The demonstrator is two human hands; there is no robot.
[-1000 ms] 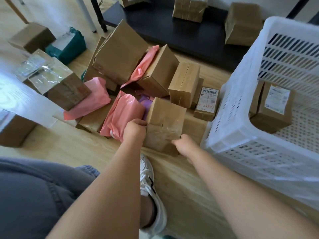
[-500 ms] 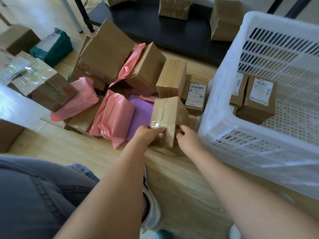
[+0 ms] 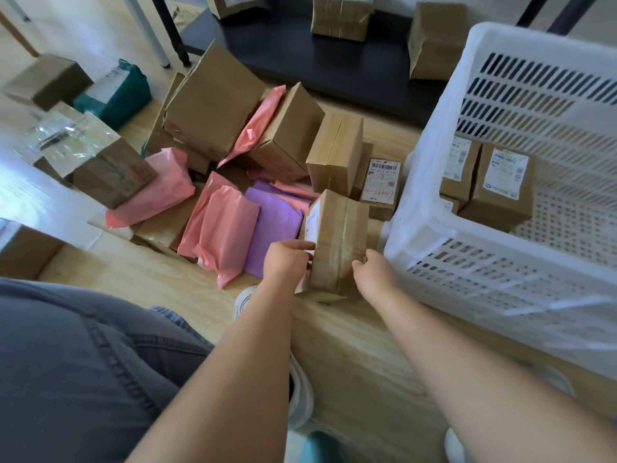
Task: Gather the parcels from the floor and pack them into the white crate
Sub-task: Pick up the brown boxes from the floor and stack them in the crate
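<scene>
A taped brown cardboard parcel [image 3: 337,238] stands on end just left of the white crate [image 3: 467,259]. My left hand [image 3: 287,262] grips its left side and my right hand [image 3: 374,275] presses its right side. Behind it lies a heap of parcels on the wooden floor: pink mailer bags [image 3: 223,232], a purple mailer [image 3: 273,225], a large brown box [image 3: 210,101] and a labelled box [image 3: 380,182]. Inside the crate stand two brown labelled boxes [image 3: 497,185] against the left wall.
A low black shelf [image 3: 300,51] at the back carries more brown boxes [image 3: 340,15]. A teal parcel [image 3: 113,95] and boxes wrapped in clear film [image 3: 90,155] lie at the left. My knee [image 3: 66,362] and white shoe [image 3: 300,392] are near the bottom.
Both hands have turned the brown parcel upright and shifted it right toward the crate, uncovering the purple mailer underneath. A white label on its left face has come into sight.
</scene>
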